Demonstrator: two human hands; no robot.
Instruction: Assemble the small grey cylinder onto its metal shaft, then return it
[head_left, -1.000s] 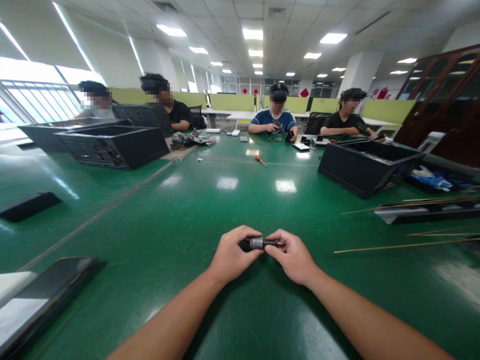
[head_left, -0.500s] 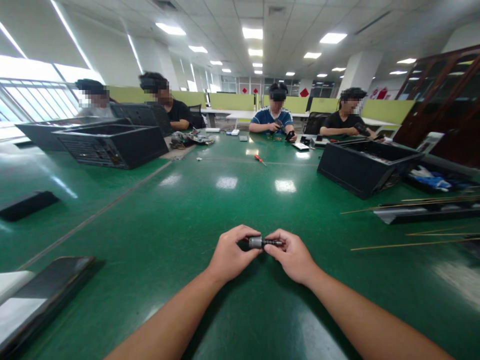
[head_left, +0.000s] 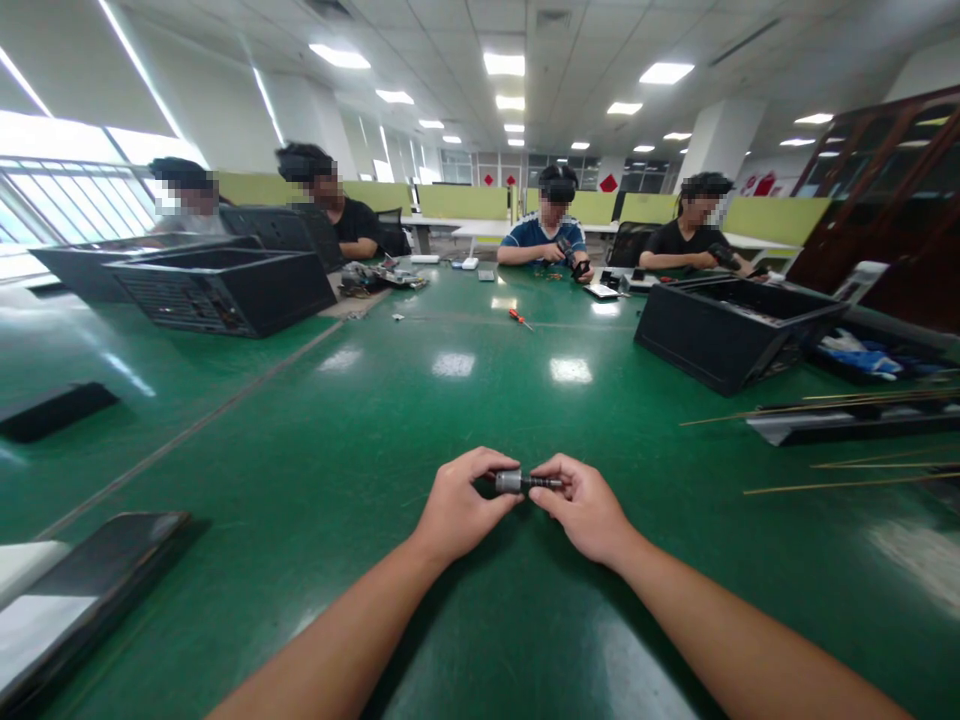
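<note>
A small silver metal cylinder with a ribbed dark shaft [head_left: 509,482] lies sideways between both hands, just above the green table [head_left: 480,400]. My left hand [head_left: 457,500] is closed around the cylinder end, thumb below and fingers above. The thumb and fingers of my right hand [head_left: 589,508] pinch the narrow shaft end, whose tip pokes out to the right. The fingers partly cover both ends of the part.
Black computer cases stand at the left [head_left: 225,295] and right [head_left: 727,340]. An orange screwdriver [head_left: 517,318] lies mid-table. Thin yellowish rods [head_left: 817,488] stick in from the right. A dark flat panel [head_left: 112,560] sits near left. Several people work across the table.
Both hands keep their hold on the metal part, almost unmoved. The nearest thin rod on the right now reaches less far left.
</note>
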